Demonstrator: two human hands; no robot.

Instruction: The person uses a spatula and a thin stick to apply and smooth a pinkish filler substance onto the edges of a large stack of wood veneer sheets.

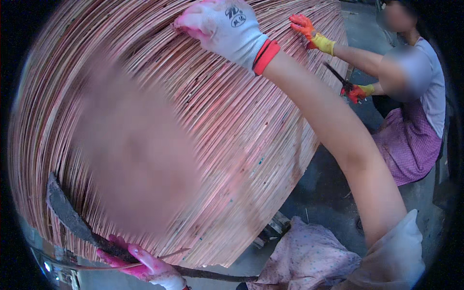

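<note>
L hand (150, 268), lower L of view, is wearing a pink-stained white glove; fingers are closing round a curved dark blade tool (70, 212). Blade is pointing up-L, lying over the lower edge of the stack (232, 145); handle is running out to the R, its end reaching a pale spotted cloth (309, 251) at bottom. Thin strip (169, 254) is crossing the same hand; can't tell if fingers are gripping it too.

R hand (222, 29), top ctr, is resting on the upper part of the stack; white glove, pink fingertips, red cuff (267, 57). Fingers are bunching together, tips meeting the sheet edges; can't tell if they're pinching any. R forearm (328, 113) is coming up from lower R, out of a pale sleeve (391, 256).

Stack = many thin pinkish-tan sheets, edges facing the viewer, filling ctr + L of view. Part L of ctr is showing as blur, no detail.

Co-worker (435, 72), far R, is sitting beside the stack w/ purple checked cloth (406, 140) over lap; one orange-yellow glove (303, 26) is touching the stack, the other is holding a dark tool (334, 72). Grey floor (316, 179) is showing betw. stack & co-worker.
</note>
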